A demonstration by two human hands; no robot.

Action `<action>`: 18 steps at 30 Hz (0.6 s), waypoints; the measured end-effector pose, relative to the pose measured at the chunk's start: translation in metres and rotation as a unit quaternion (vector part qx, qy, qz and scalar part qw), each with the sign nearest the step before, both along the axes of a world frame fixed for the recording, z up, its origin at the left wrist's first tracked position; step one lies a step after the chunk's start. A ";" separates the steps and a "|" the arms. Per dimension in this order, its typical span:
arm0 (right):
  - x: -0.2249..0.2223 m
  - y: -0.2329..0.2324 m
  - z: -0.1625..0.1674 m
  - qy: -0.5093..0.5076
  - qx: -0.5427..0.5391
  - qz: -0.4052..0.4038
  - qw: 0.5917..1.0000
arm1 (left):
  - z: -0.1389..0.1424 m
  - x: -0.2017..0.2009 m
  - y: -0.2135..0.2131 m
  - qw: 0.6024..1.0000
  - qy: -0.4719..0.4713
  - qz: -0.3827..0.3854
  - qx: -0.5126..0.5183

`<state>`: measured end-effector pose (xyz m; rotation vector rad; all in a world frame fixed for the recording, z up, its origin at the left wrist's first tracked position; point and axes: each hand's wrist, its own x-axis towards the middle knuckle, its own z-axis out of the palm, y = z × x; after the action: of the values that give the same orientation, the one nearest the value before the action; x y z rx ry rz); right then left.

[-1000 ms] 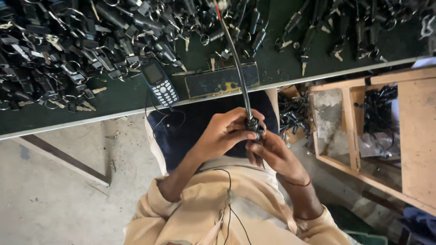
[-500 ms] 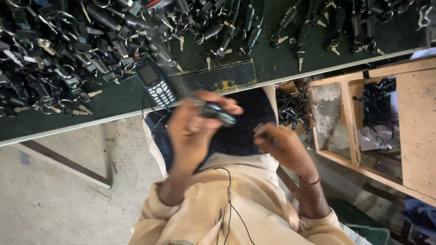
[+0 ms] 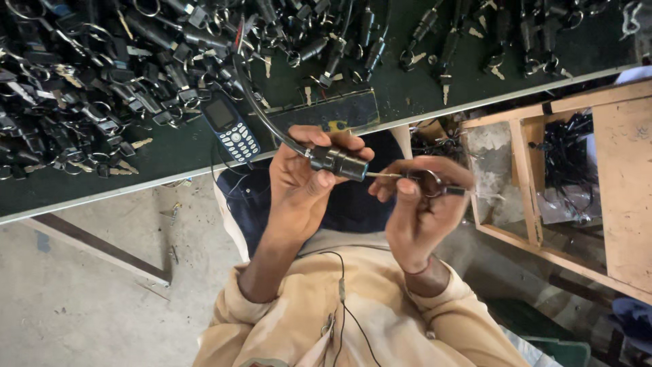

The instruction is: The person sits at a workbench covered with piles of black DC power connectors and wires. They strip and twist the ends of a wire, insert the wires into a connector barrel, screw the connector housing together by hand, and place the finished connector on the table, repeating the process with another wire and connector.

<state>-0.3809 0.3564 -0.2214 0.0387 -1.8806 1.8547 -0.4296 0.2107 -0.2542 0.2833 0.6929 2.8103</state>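
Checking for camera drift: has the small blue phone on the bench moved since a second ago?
No. The phone lies at the same spot by the table edge.

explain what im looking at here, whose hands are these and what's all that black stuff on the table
There is no machine here: a person wears a camera on the head, looking down at their own two bare hands, so the picture seems upside down. The left hand grips a small dark cylinder lock with a cable curving up from it. The right hand holds a key on a ring, its blade pointing into the lock's end. The dark green table is covered with many similar locks and keys, plus a small button phone. A wooden rack stands beside it.
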 end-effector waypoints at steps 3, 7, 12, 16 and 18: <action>-0.003 -0.004 -0.009 -0.003 -0.001 -0.002 1.000 | -0.004 -0.002 0.000 1.000 0.001 0.010 0.000; 0.001 0.000 -0.010 -0.057 0.071 -0.032 0.995 | -0.008 -0.004 -0.003 0.999 0.030 0.025 -0.032; 0.007 0.005 -0.005 -0.097 0.159 -0.054 0.981 | -0.010 -0.002 -0.003 0.996 0.052 0.024 -0.074; 0.009 0.007 -0.006 -0.099 0.214 -0.067 0.969 | -0.009 0.000 0.002 0.995 0.057 0.023 -0.075; 0.011 0.010 -0.005 -0.091 0.201 -0.062 0.973 | -0.008 0.000 0.001 0.995 0.059 0.016 -0.075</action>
<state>-0.3703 0.3664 -0.2265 -0.1149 -2.3027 1.4111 -0.4295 0.2121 -0.2626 0.4179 0.9360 2.7695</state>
